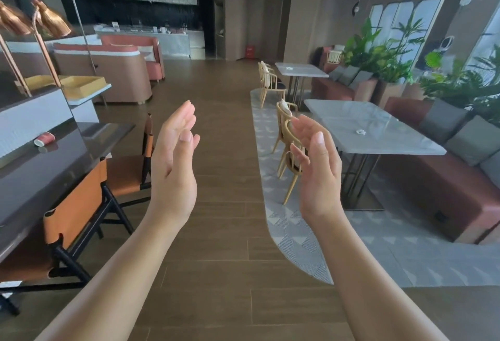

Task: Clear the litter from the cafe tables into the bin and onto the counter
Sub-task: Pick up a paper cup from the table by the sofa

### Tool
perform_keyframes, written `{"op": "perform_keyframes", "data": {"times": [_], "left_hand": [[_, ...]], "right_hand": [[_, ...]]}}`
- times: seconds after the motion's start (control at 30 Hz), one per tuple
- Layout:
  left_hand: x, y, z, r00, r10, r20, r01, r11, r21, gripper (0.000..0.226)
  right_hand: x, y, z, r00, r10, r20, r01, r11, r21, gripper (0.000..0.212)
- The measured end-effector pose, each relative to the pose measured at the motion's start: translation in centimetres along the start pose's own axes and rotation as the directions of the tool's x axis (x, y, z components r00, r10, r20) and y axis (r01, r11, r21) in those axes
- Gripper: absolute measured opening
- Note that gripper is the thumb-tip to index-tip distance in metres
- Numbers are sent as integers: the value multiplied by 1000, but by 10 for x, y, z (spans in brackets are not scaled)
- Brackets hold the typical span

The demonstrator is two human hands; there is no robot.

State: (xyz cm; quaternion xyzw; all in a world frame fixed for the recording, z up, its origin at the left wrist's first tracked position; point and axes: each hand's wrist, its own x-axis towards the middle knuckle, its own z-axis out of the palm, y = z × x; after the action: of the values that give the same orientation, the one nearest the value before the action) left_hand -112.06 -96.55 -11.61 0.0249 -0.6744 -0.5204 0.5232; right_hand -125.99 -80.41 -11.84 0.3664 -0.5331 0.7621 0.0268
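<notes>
My left hand (pixel 174 162) and my right hand (pixel 316 170) are raised in front of me over the wooden floor, palms facing each other, fingers apart and holding nothing. A red paper cup (pixel 45 139) lies on its side on the dark table (pixel 62 162) at the left. A small crumpled white scrap (pixel 361 132) rests on the near marble table (pixel 378 137) at the right. Another pale scrap (pixel 290 68) sits on the far marble table (pixel 300 70). The counter (pixel 173 40) stands far back at the centre left.
Orange leather chairs (pixel 78 213) line the dark table. Wooden chairs (pixel 289 137) stand beside the marble tables on a patterned grey floor. A red bench with grey cushions (pixel 460 137) and plants (pixel 378 53) run along the right. A wooden aisle leads back.
</notes>
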Motion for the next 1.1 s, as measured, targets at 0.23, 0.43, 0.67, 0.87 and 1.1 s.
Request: {"op": "perform_keyframes", "data": {"times": [0.23,0.43,0.67,0.87,1.1], "left_hand": [[98,-113,15,1000,-23,-13,23,1000,-1,42],[197,-227,48,1000,-13,-7,14,999,46,41],[329,-340,86,999,-21,-40,23,998,58,40],[423,-433,94,999,-31,14,30,996,86,42],[536,-562,84,998,-51,37,48,996,68,44]], "right_hand": [[106,106,17,999,8,35,-8,1000,4,47],[228,214,18,998,-15,59,15,1000,-1,48],[390,316,29,995,4,95,-6,1000,27,41],[491,399,41,992,35,119,-39,999,29,38],[607,517,81,993,46,106,-47,999,3,33]]}}
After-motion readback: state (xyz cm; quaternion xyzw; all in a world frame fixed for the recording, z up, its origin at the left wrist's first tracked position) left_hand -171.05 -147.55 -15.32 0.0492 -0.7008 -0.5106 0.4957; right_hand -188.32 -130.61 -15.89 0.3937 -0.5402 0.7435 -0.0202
